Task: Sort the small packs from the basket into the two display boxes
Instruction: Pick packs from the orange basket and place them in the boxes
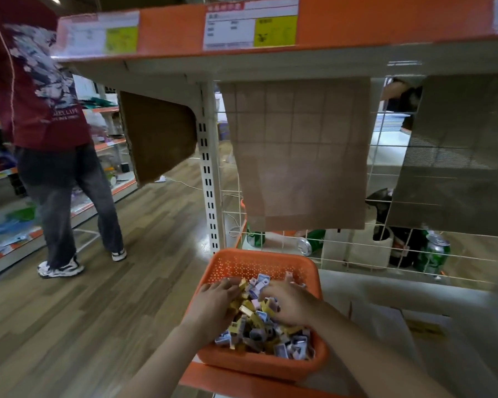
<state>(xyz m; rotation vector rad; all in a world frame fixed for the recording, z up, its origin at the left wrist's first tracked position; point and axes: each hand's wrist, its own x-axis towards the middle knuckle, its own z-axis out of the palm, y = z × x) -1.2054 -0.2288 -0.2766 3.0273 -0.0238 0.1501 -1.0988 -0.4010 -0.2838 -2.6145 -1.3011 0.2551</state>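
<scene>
Your left hand (213,304) lies flat on the heap of small yellow and purple-white packs (256,321) in the orange perforated plastic basket (259,366), fingers fairly straight and close together. Your right hand (289,304) has its fingers curled down into the heap, and you cannot tell whether they pinch a pack. The basket sits at the front of the orange-edged shelf (213,379), so leaning on its near side could tip it and spill packs onto the floor. The colours lie mixed, so a handful would likely carry both kinds. The pale boxes (385,320) just right of the basket may be the display boxes. The dark red T-shirt (41,90) seems to read "FEEL LIFE". The shelf price labels (250,24), the green cans (433,254) and the pack print are too blurred to read
</scene>
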